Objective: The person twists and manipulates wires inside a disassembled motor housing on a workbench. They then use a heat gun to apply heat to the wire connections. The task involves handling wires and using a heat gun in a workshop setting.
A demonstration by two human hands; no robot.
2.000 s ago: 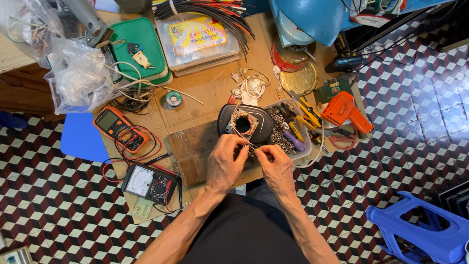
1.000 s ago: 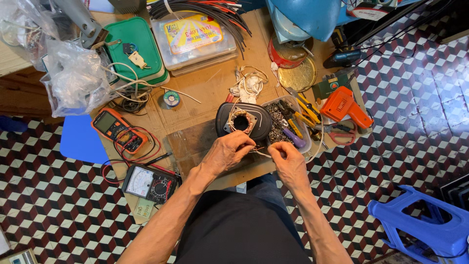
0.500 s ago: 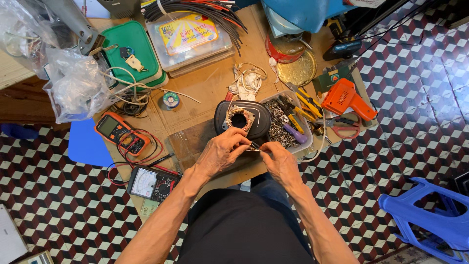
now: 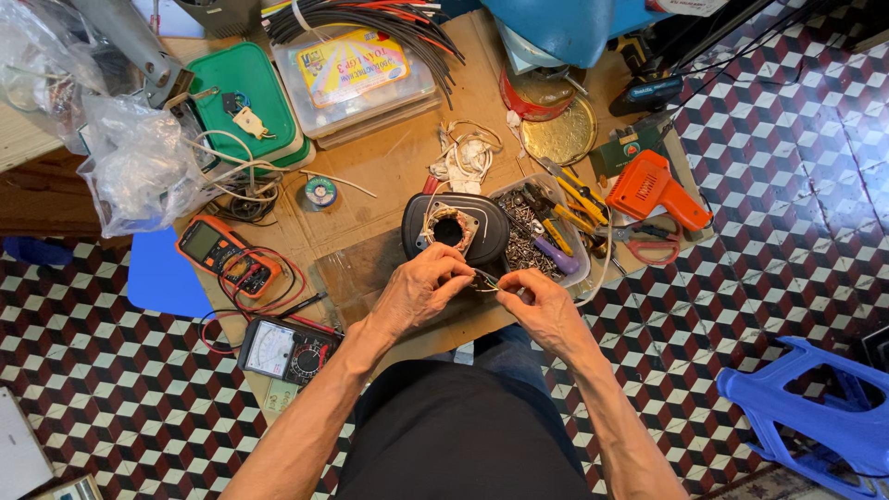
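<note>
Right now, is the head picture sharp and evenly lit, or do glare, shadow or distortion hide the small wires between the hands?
Head view: light is even, shadows soft. The left hand and right hand look sharp, but the wires between them are too small to follow. Mild glare sits on the plastic bag and the round metal lid. The wide lens bends the floor tiles at the edges.

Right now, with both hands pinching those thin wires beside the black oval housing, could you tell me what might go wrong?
1. The thin wires are pinched between the left hand and right hand; a tug could snap them.
2. The black oval housing lies unclamped and could slide.
3. The open screw tray sits beside the right hand; a bump may spill it.
</note>
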